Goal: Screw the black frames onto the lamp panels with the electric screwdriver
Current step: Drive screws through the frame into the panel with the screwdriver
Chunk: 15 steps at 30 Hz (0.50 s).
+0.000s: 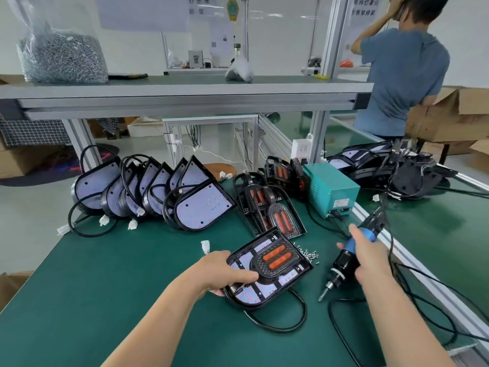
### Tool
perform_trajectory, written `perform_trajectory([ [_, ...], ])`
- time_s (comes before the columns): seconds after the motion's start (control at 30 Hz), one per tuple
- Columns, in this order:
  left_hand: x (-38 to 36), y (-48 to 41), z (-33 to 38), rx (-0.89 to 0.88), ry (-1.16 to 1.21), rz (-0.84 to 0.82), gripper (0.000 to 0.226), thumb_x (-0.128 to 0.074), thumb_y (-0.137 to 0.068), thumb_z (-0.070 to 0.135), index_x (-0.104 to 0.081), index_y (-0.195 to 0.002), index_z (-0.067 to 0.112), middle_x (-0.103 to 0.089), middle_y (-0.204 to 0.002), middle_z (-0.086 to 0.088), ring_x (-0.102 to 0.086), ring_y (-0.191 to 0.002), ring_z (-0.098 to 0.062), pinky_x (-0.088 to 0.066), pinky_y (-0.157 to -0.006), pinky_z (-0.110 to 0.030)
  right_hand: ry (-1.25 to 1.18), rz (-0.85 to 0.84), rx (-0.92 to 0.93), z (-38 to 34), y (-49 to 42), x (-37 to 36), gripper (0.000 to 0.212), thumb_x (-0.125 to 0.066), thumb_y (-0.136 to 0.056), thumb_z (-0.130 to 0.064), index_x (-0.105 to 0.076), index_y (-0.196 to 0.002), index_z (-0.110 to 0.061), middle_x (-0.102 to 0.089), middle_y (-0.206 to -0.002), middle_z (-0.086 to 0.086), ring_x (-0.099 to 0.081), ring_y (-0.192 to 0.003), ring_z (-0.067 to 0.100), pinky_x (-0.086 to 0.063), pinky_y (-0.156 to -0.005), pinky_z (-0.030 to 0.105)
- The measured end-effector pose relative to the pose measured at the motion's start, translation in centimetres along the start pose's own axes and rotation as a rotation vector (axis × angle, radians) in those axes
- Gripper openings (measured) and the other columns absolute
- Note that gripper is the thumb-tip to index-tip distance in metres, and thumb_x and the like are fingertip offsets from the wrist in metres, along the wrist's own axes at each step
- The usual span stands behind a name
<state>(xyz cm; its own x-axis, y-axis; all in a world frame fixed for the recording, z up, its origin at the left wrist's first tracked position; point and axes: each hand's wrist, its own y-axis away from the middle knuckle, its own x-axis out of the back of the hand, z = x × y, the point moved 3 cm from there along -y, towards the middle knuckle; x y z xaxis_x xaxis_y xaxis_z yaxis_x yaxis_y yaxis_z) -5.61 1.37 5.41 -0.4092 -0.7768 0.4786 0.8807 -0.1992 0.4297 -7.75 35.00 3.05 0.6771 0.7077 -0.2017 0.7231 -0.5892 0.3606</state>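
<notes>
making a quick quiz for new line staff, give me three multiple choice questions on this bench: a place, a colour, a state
1. The loose screws on the green mat lie: A) at its left edge B) just right of the framed lamp panel C) in a tray
2. The electric screwdriver's grip is: A) red B) blue C) yellow
3. The right hand: A) lies open on the mat B) presses the panel C) grips the screwdriver
Answers: B, they sit by the panel's right edge; B, blue shows above the fingers; C, its fingers wrap the tool.
</notes>
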Motion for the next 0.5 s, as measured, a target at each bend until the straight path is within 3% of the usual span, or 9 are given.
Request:
perform_trajectory([
  [0.07,-0.4,-0.1,0.3,-0.008,0.073,0.062,0.063,-0.088,-0.051,0.048,-0.068,-0.099,0.013,-0.074,-0.092,0.001,-0.070,-0.081,-0.017,-0.057,-0.070,-0.028,0.142,0.083,0.035,0.8,-0.4,0.1,0.060,-0.076,-0.088,-0.042,-0.049,-0.125,-0.002,-0.061,-0.110,0.017,-0.064,-0.091,0.034,-0.055,-0.085,0.048],
  [0.17,-1.2,0.0,0.6,-0.036,0.246,0.156,0.063,-0.090,-0.047,0.034,-0.066,-0.099,0.008,-0.077,-0.091,-0.002,-0.073,-0.092,-0.023,-0.057,-0.092,-0.040,0.408,0.167,0.142,1.2,-0.3,-0.2,0.056,-0.068,-0.089,-0.053,-0.049,-0.103,-0.002,-0.055,-0.101,0.017,-0.052,-0.079,0.029,-0.042,-0.065,0.039],
  [0.3,-2.1,0.2,0.9,-0.105,0.474,0.170,0.062,-0.088,-0.049,0.021,-0.061,-0.102,0.004,-0.078,-0.084,-0.003,-0.073,-0.075,-0.017,-0.055,-0.073,-0.030,0.659,0.177,0.300,1.2,-0.2,-0.8,0.051,-0.062,-0.095,-0.051,-0.048,-0.093,-0.001,-0.051,-0.100,0.019,-0.052,-0.082,0.034,-0.043,-0.069,0.040],
  [0.5,-1.6,0.3,1.3,-0.224,0.694,0.189,0.064,-0.084,-0.055,0.018,-0.059,-0.111,0.001,-0.077,-0.097,-0.011,-0.074,-0.084,-0.025,-0.056,-0.076,-0.034,0.729,0.140,0.351,1.8,0.9,-1.3,0.048,-0.062,-0.099,-0.035,-0.050,-0.119,0.007,-0.054,-0.118,0.028,-0.056,-0.104,0.043,-0.047,-0.085,0.047],
])
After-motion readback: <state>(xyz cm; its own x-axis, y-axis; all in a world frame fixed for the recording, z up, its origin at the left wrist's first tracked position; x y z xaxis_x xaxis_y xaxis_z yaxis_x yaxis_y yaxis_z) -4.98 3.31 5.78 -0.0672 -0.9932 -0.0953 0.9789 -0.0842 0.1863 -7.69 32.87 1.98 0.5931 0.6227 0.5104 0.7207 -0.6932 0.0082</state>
